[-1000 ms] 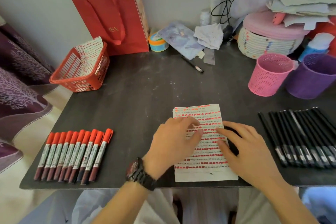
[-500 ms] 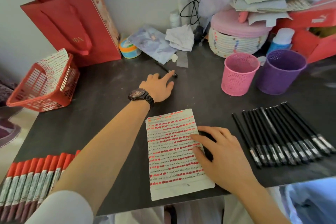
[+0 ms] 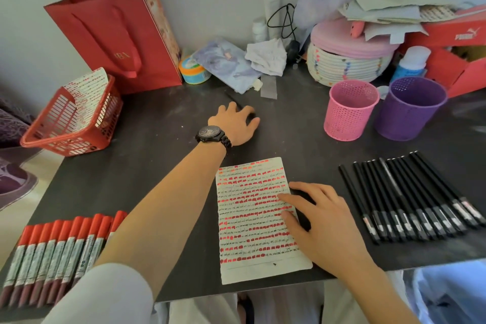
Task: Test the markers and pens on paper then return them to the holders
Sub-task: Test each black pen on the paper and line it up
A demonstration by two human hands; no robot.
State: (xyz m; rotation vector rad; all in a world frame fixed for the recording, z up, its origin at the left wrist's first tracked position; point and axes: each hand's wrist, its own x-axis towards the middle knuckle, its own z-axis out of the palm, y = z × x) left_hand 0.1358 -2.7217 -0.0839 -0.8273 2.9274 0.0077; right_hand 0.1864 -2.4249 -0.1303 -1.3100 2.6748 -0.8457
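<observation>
L hand (image 3: 232, 123) was stretched fwd, grip curled over black pen (image 3: 231, 98), couldn't tell if clamped; R hand (image 3: 326, 226) lay flat on paper (image 3: 249, 218), grip apart, dark table (image 3: 157, 126).

Your red-capped markers with white labelled barrels (image 3: 52, 252) lie side by side at the near left, caps pointing away. Your white paper sheet (image 3: 244, 218), filled with rows of red and black marks, lies flat at centre. To its right, slim black pens (image 3: 405, 192) lie in a row, and beyond them the pink perforated cup holder (image 3: 351, 110) and purple perforated cup holder (image 3: 410, 108) stand upright.
</observation>
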